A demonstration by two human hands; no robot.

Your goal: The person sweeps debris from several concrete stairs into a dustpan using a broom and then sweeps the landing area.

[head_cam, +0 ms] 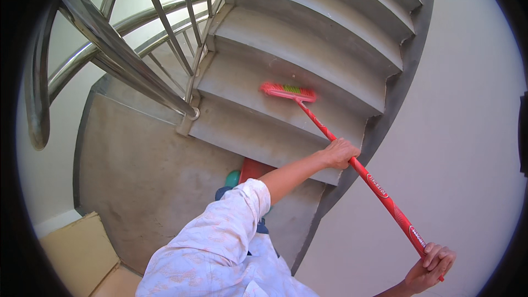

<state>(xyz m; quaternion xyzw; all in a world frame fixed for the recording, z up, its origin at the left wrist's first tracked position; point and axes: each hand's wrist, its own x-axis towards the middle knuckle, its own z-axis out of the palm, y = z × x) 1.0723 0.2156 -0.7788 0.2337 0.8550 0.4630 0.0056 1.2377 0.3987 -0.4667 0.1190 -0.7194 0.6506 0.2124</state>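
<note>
My left hand [340, 152] is closed around the middle of a red broom handle [381, 192], which bears printed writing. Near the handle's top end, at the lower right, my right hand [431, 266] grips the same broom. The handle slants up and left to a pink broom head [288, 92] with red and green bristles, slightly blurred, over the second stair tread [235, 84]. At the foot of the bottom step, a red dustpan-like object [253, 169] shows partly; my left forearm and sleeve hide the rest.
A curved concrete staircase [284, 24] rises ahead. Stainless steel railings [123, 53] stand on the left; a pale wall [449, 111] borders the right. Beside the red object is a green rounded thing [233, 178], partly covered. Flat cardboard [78, 247] lies at lower left on the landing.
</note>
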